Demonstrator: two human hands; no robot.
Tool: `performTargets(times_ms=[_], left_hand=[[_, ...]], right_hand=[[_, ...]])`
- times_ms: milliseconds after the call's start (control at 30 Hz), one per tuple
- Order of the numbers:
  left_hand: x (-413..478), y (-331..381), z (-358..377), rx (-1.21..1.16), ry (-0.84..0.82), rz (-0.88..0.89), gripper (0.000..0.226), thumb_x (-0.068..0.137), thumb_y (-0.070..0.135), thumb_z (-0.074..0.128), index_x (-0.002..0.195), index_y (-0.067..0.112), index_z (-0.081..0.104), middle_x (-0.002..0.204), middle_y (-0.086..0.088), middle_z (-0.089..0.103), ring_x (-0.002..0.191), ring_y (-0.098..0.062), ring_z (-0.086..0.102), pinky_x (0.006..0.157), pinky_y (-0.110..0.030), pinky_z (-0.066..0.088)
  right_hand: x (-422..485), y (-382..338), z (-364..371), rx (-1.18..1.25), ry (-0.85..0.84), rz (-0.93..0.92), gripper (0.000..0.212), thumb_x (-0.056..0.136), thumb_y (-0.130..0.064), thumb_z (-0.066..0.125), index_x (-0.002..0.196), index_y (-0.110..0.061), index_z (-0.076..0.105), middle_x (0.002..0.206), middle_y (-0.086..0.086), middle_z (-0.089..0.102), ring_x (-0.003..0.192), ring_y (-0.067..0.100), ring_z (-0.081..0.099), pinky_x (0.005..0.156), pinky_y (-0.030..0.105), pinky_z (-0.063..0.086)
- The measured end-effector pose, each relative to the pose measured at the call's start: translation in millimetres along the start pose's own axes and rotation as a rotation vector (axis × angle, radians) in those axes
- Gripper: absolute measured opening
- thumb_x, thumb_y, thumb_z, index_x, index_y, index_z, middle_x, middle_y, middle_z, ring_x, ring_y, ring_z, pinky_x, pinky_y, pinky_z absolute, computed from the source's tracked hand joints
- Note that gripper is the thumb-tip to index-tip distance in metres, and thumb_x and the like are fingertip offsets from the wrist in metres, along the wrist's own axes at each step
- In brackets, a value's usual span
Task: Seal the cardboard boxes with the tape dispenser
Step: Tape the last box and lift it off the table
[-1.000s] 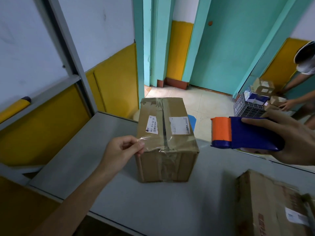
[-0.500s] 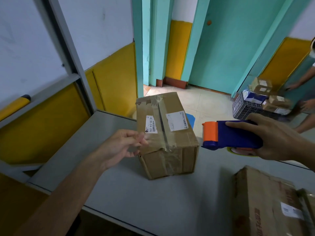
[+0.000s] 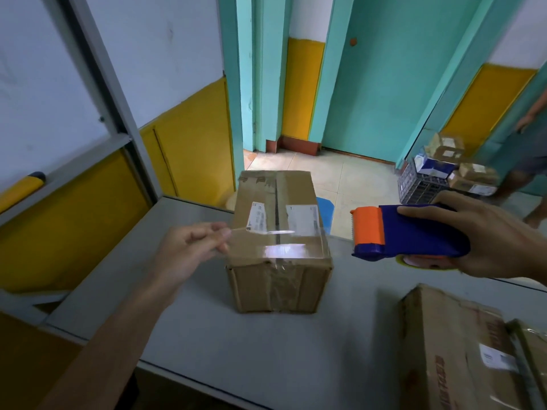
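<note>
A left hand [image 3: 189, 253] pinches the tape [image 3: 281, 247] end just left of the box [image 3: 278, 285], drawing the strip taut across its top seam. The right hand [image 3: 485, 241] grips the dispenser [image 3: 414, 235] just beside the box's right edge, apparently for tension. The box stands mid-table [image 3: 266, 350].

A box [image 3: 278, 232] stands on the table [image 3: 266, 356], with bare tabletop open in front of it. Tape [image 3: 284, 249] pinched by the left hand [image 3: 189, 250] stretches over the box's near top edge, barring the way on its left. A larger box [image 3: 450, 350] fills the near right corner; an open gap separates the first box from the dispenser [image 3: 414, 232].
</note>
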State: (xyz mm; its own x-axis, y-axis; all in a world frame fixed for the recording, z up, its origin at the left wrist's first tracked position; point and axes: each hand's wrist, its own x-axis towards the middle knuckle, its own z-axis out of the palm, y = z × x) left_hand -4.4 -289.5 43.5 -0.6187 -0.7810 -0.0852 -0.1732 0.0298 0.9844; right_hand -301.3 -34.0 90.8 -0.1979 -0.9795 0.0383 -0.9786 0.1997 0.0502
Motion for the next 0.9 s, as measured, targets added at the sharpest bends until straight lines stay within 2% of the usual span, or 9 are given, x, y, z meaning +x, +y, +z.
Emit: performTargets(times_ms=[67, 133, 200, 267, 333, 467, 567, 767, 900], left_hand=[[1.1, -6.4, -1.6, -0.121, 0.022, -0.060, 0.042, 0.085, 0.014, 0.059, 0.044, 0.015, 0.065, 0.086, -0.010, 0.069, 0.097, -0.021, 0.064, 0.091, -0.046, 0.050], [0.4, -10.3, -4.3, -0.062, 0.034, -0.041, 0.040, 0.086, 0.016, 0.059, 0.047, 0.014, 0.065, 0.088, -0.011, 0.070, 0.095, -0.025, 0.065, 0.090, -0.044, 0.050], [-2.2, -16.9, -6.0, 0.098, 0.041, 0.005, 0.033, 0.086, 0.019, 0.060, 0.055, 0.013, 0.066, 0.087, -0.004, 0.070, 0.092, -0.018, 0.063, 0.088, -0.037, 0.048], [-4.0, -23.5, -5.7, 0.239, 0.031, 0.044, 0.029, 0.086, 0.020, 0.062, 0.058, 0.013, 0.067, 0.085, 0.002, 0.067, 0.089, -0.011, 0.060, 0.081, -0.028, 0.044], [-3.4, -30.6, -5.1, 0.318, 0.032, 0.073, 0.029, 0.085, 0.020, 0.064, 0.057, 0.016, 0.067, 0.082, 0.005, 0.064, 0.086, -0.005, 0.058, 0.075, -0.022, 0.041], [1.3, -40.7, -5.4, 0.366, 0.061, 0.091, 0.031, 0.084, 0.018, 0.065, 0.053, 0.017, 0.065, 0.079, 0.004, 0.062, 0.083, -0.006, 0.058, 0.070, -0.018, 0.038], [2.3, -47.4, -9.1, 0.381, 0.079, 0.098, 0.030, 0.084, 0.017, 0.065, 0.055, 0.015, 0.065, 0.079, 0.003, 0.062, 0.082, -0.008, 0.057, 0.070, -0.020, 0.039], [7.7, -71.0, -9.5, 0.412, 0.079, 0.089, 0.032, 0.085, 0.017, 0.065, 0.053, 0.020, 0.063, 0.076, 0.005, 0.062, 0.079, -0.007, 0.057, 0.068, -0.020, 0.039], [9.7, -82.2, 1.9, 0.435, 0.082, 0.027, 0.039, 0.087, 0.020, 0.063, 0.049, 0.028, 0.060, 0.062, 0.013, 0.062, 0.070, -0.002, 0.056, 0.063, -0.013, 0.036]], right_hand=[[0.5, -2.8, -3.0, 0.034, -0.022, -0.004, 0.079, 0.070, -0.077, 0.050, 0.138, -0.038, 0.036, 0.101, -0.004, 0.048, 0.078, 0.015, 0.051, 0.059, 0.030, 0.052], [0.6, -6.4, -5.0, 0.047, -0.029, -0.011, 0.079, 0.071, -0.077, 0.050, 0.138, -0.040, 0.034, 0.100, -0.006, 0.047, 0.077, 0.014, 0.051, 0.058, 0.028, 0.052], [-0.8, -10.4, -4.7, 0.066, -0.052, 0.000, 0.078, 0.070, -0.076, 0.051, 0.138, -0.040, 0.035, 0.098, -0.008, 0.045, 0.074, 0.012, 0.050, 0.058, 0.021, 0.048], [-2.3, -15.3, -2.1, 0.068, -0.083, 0.018, 0.077, 0.070, -0.075, 0.051, 0.136, -0.037, 0.038, 0.095, -0.009, 0.046, 0.069, 0.008, 0.046, 0.057, 0.008, 0.037], [-3.9, -16.7, 2.8, 0.062, -0.097, 0.009, 0.077, 0.070, -0.076, 0.050, 0.136, -0.036, 0.039, 0.095, -0.007, 0.050, 0.066, 0.007, 0.045, 0.058, 0.004, 0.031], [-5.6, -14.9, 10.2, 0.106, -0.099, -0.021, 0.076, 0.072, -0.077, 0.049, 0.137, -0.039, 0.037, 0.098, -0.008, 0.049, 0.071, 0.013, 0.051, 0.057, 0.017, 0.046], [-1.5, -16.1, 12.9, 0.100, -0.099, -0.025, 0.076, 0.073, -0.076, 0.048, 0.137, -0.036, 0.039, 0.098, -0.007, 0.048, 0.072, 0.013, 0.050, 0.059, 0.012, 0.040], [4.5, -15.2, 20.9, 0.069, -0.069, -0.082, 0.075, 0.073, -0.074, 0.051, 0.136, -0.035, 0.040, 0.096, -0.004, 0.050, 0.073, 0.015, 0.051, 0.057, 0.026, 0.049], [7.0, -18.2, 25.0, 0.101, -0.111, -0.056, 0.076, 0.072, -0.074, 0.052, 0.136, -0.035, 0.041, 0.095, -0.012, 0.043, 0.072, 0.011, 0.048, 0.058, 0.019, 0.045]])
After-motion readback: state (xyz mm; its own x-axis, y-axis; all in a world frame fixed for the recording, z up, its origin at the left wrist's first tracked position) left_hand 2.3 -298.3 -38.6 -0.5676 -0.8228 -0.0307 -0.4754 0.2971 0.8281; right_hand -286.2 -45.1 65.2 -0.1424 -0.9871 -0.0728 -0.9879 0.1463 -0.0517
